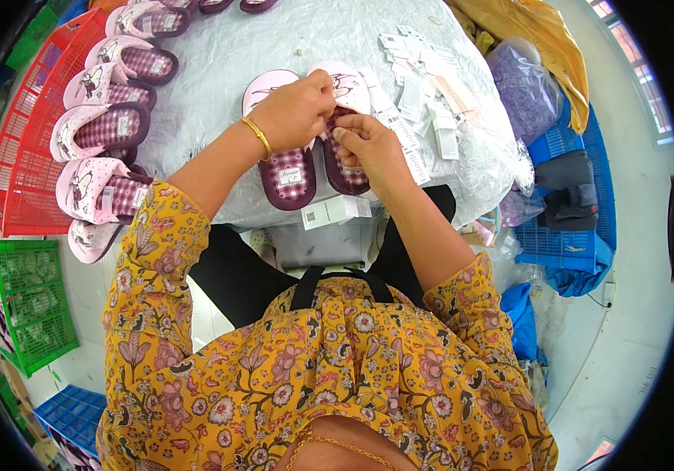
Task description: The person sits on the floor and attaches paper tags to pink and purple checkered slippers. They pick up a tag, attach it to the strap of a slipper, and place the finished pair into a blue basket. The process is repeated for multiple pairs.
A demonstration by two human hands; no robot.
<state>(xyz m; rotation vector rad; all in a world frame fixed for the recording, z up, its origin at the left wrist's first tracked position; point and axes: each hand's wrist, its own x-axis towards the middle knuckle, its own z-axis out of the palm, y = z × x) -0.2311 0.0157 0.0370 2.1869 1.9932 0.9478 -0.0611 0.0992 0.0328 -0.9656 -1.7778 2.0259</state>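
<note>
A pair of pink slippers with plum checked insoles lies in front of me, the left slipper (287,184) and the right slipper (345,179) side by side. My left hand (294,110), a gold bangle at its wrist, reaches over both uppers with its fingers curled in a pinch by the right slipper's opening. Close against it, my right hand (372,149) has thumb and fingertips pressed together above the right slipper's insole. Whatever sits between the fingertips is too small or hidden. A white tag card (335,210) stands at the heels.
Plastic sheeting (219,47) covers the table. Several matching slippers (113,125) overlap along its left edge, beside a red crate (27,149). Loose white tags (423,78) are scattered at the right. Beyond are a purple bag (524,86) and a blue crate (564,247).
</note>
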